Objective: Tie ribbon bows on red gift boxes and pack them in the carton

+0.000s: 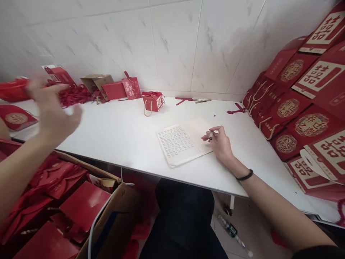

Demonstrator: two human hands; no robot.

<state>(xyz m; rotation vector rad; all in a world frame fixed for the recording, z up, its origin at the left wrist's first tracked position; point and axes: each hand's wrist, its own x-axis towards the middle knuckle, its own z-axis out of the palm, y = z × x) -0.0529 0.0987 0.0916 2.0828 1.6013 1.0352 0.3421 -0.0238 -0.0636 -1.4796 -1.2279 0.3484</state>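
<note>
On the white table lies an open notebook (pixel 178 144), its left page filled with rows of handwriting and its right page partly covered by my hand. My right hand (pixel 221 144), with a black band at the wrist, is closed around a pen (pixel 211 135) above the right page. Off to the left, my left hand (pixel 55 108) is raised over the table edge, smeared by motion. Its fingers are apart and nothing shows in them. Behind the notebook stands a small red gift box (pixel 153 102) with a bow and rope handles.
Red gift boxes (pixel 309 90) are stacked high along the right. At lower left a cardboard carton (pixel 107 208) holds several red boxes. Red ribbons (pixel 77 95), a brown box (pixel 97 82) and red packets (pixel 131 88) line the wall. A plastic bottle (pixel 231 230) lies on the floor.
</note>
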